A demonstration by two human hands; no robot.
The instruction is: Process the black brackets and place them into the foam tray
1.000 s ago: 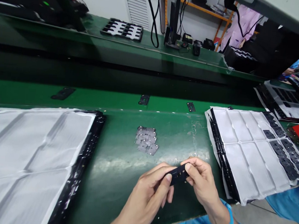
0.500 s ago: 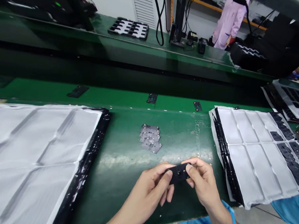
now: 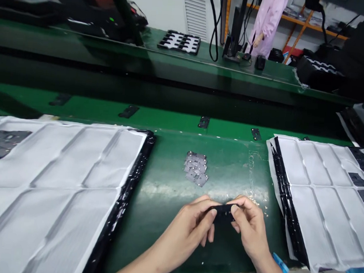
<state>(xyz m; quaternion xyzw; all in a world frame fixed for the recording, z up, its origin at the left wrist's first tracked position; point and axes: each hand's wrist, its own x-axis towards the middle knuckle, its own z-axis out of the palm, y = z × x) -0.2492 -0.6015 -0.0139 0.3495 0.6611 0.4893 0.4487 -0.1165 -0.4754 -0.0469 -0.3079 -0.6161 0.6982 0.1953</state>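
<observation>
Between both hands I hold a small flat black plate (image 3: pixel 224 212) above the near edge of the green bench (image 3: pixel 162 185). My left hand (image 3: pixel 194 225) pinches its left end between thumb and fingers. The right end is gripped by my right hand (image 3: pixel 249 226), thumb on the near face. The plate is tilted, and its face is dark with little detail showing. Just beyond my hands, several similar grey-black plates (image 3: pixel 196 168) lie overlapped in a short row on the bench.
A stack of white-lined trays (image 3: pixel 63 156) stands at left, another (image 3: pixel 325 198) at right; both hold some dark plates. Single plates (image 3: pixel 203 122) lie spaced along the bright green strip. A black tray (image 3: pixel 179 41) is on the far ledge. A person in pink (image 3: pixel 268 21) stands behind it.
My view has swung left, so the scene appears shifted right. The held plate has been tipped, and its face now shows narrower. Both hands keep hold of it.
</observation>
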